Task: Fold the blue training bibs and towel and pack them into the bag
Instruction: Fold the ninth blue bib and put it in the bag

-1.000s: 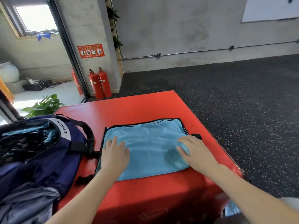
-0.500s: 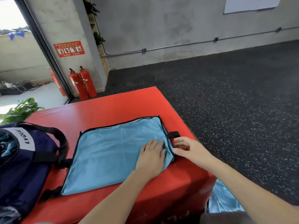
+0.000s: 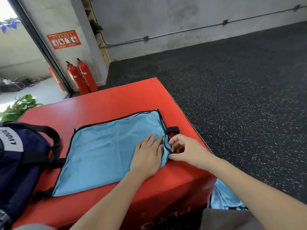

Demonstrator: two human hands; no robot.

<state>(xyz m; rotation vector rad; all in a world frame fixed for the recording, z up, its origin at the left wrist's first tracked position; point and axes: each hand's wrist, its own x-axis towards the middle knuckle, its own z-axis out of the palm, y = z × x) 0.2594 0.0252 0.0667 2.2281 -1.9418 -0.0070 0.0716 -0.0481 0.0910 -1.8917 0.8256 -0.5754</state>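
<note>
Plyo box (image 3: pixel 116 103), red, carries the navy bag (image 3: pixel 25 163) at its left and a blue bib (image 3: pixel 103 153) spread flat beside it; left hand (image 3: pixel 146 156) presses the bib with straight fingers, right hand (image 3: pixel 187 150) pinches its black-trimmed right edge

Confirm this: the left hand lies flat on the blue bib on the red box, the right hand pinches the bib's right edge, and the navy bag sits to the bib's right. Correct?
Wrong only about the navy bag: the head view shows it left of the blue bib. The left hand does lie flat, and the right hand pinches the right edge, on the red box.
</note>
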